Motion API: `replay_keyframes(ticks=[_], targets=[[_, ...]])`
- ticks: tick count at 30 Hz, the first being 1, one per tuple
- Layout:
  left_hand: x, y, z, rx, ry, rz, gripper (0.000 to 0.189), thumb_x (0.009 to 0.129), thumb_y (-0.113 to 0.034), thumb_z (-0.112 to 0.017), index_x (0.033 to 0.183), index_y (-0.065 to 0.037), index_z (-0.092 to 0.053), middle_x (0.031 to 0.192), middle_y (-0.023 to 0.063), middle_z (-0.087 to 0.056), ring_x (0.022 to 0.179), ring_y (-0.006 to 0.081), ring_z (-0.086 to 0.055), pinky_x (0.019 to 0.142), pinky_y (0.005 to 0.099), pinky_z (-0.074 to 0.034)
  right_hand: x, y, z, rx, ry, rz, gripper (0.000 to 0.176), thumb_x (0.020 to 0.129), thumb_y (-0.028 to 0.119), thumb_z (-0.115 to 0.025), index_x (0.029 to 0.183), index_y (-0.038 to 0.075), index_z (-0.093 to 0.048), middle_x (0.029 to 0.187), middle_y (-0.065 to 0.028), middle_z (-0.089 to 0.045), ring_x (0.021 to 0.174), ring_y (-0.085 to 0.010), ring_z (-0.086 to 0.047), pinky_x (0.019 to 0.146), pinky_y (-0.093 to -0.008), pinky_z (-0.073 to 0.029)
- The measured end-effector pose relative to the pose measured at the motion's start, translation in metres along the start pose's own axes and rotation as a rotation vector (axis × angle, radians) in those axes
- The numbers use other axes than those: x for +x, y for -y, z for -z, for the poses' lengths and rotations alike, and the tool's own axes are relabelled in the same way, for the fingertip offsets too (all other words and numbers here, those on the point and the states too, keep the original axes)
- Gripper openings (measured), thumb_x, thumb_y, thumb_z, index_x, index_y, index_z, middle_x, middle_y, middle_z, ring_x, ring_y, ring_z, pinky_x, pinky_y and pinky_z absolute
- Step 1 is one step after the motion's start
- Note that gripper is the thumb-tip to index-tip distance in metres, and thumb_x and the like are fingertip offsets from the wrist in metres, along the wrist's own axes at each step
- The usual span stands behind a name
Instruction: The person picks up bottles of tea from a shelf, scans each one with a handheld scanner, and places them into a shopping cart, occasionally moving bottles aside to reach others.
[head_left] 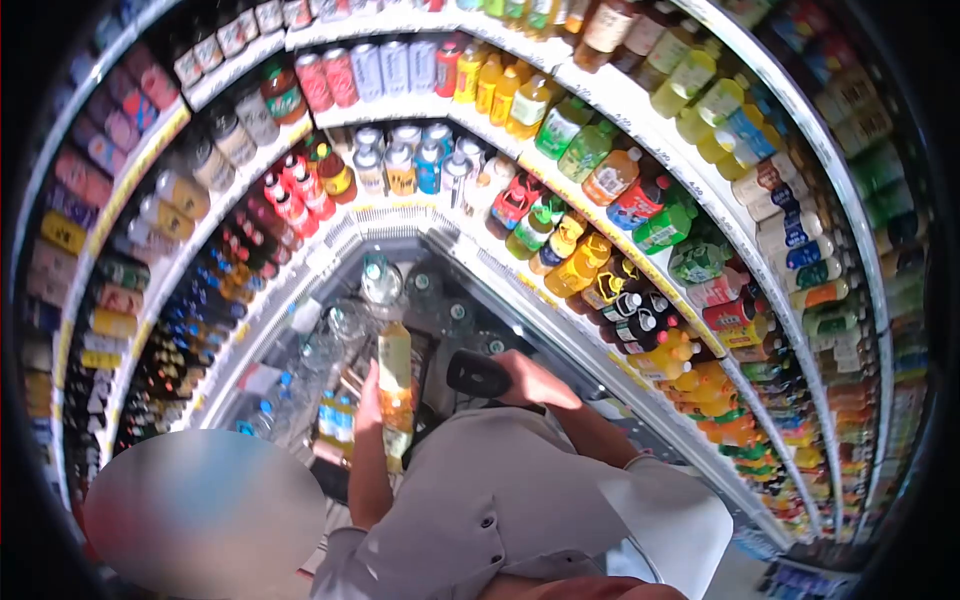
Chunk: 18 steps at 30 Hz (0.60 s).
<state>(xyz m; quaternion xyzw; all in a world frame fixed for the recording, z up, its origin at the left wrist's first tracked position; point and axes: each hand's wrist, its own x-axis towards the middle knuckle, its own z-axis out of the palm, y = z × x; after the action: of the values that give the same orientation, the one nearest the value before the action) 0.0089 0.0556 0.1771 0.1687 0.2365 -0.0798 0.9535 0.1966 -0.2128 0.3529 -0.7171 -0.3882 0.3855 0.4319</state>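
My left hand (368, 405) is closed around the side of a bottle of amber drink (396, 365) with a pale label, held upright in front of me. In my right hand (535, 380) is a black handheld device (478, 374) with a rounded end, pointing left toward the bottle. A small gap separates the device from the bottle. Just beyond my left hand lie several large clear water bottles (348, 320), one of them a big clear bottle (380, 280). Small bottles with blue and yellow labels (336, 418) are near my left wrist.
Curved refrigerated shelves (590, 75) packed with drinks wrap around both sides. Juice bottles (580, 270) line the lower right shelf, and cans (400, 165) stand at the back. A dark glossy edge (560, 345) runs along the right. A blurred patch hides the lower left.
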Motion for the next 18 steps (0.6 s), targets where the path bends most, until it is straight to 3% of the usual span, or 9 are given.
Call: replay_keyframes(ticks=[1, 4, 8, 11, 14, 18], targets=[[0.004, 0.002, -0.012, 0.034, 0.025, -0.046, 0.082, 0.094, -0.076, -0.033, 0.124, -0.004, -0.059, 0.085, 0.0203, -0.066, 0.064, 0.0322, -0.066, 0.056, 0.0417, -0.055, 0.002, -0.014, 0.001, 0.022, -0.027, 0.022, 0.044, 0.062, 0.004, -0.069, 0.106, 0.000, -0.067, 0.083, -0.0130, -0.069, 0.080, -0.0123, -0.061, 0.074, -0.0344, -0.051], [0.012, 0.006, -0.041, -0.076, 0.011, 0.004, 0.087, 0.092, -0.079, -0.032, 0.128, -0.004, -0.058, 0.092, 0.0211, -0.067, 0.072, 0.0328, -0.068, 0.063, 0.0429, -0.057, 0.005, -0.029, -0.001, 0.283, -0.165, 0.108, 0.030, 0.082, 0.011, -0.076, 0.110, 0.002, -0.068, 0.094, -0.0099, -0.073, 0.088, -0.0089, -0.062, 0.083, -0.0325, -0.051], [0.026, 0.005, -0.058, 0.060, 0.029, 0.009, 0.080, 0.096, -0.072, -0.032, 0.131, -0.003, -0.056, 0.102, 0.0241, -0.067, 0.081, 0.0376, -0.069, 0.071, 0.0466, -0.057, -0.001, -0.046, 0.006, 0.197, -0.260, 0.112, 0.036, 0.083, 0.011, -0.078, 0.116, 0.003, -0.068, 0.100, -0.0095, -0.074, 0.092, -0.0099, -0.064, 0.086, -0.0328, -0.051], [0.034, 0.003, -0.076, 0.130, 0.063, -0.011, 0.074, 0.099, -0.066, -0.033, 0.132, -0.003, -0.055, 0.107, 0.0245, -0.067, 0.088, 0.0386, -0.069, 0.078, 0.0484, -0.057, -0.007, -0.060, 0.018, 0.209, -0.214, 0.067, 0.038, 0.081, 0.011, -0.080, 0.116, 0.003, -0.067, 0.099, -0.0108, -0.074, 0.091, -0.0132, -0.066, 0.087, -0.0336, -0.051], [0.047, -0.002, -0.104, 0.132, -0.006, -0.010, 0.070, 0.100, -0.061, -0.035, 0.133, -0.003, -0.055, 0.112, 0.0266, -0.064, 0.097, 0.0404, -0.065, 0.086, 0.0493, -0.054, -0.013, -0.067, 0.031, 0.240, -0.251, 0.098, 0.040, 0.079, 0.012, -0.081, 0.116, 0.003, -0.067, 0.100, -0.0109, -0.074, 0.090, -0.0136, -0.066, 0.087, -0.0338, -0.051], [0.075, 0.000, -0.126, 0.169, 0.058, -0.031, 0.062, 0.102, -0.049, -0.040, 0.138, 0.000, -0.048, 0.122, 0.0265, -0.062, 0.110, 0.0444, -0.063, 0.097, 0.0545, -0.050, -0.030, -0.076, 0.049, 0.225, -0.258, 0.087, 0.042, 0.079, 0.011, -0.082, 0.117, 0.003, -0.067, 0.102, -0.0111, -0.074, 0.090, -0.0147, -0.067, 0.087, -0.0340, -0.051]])
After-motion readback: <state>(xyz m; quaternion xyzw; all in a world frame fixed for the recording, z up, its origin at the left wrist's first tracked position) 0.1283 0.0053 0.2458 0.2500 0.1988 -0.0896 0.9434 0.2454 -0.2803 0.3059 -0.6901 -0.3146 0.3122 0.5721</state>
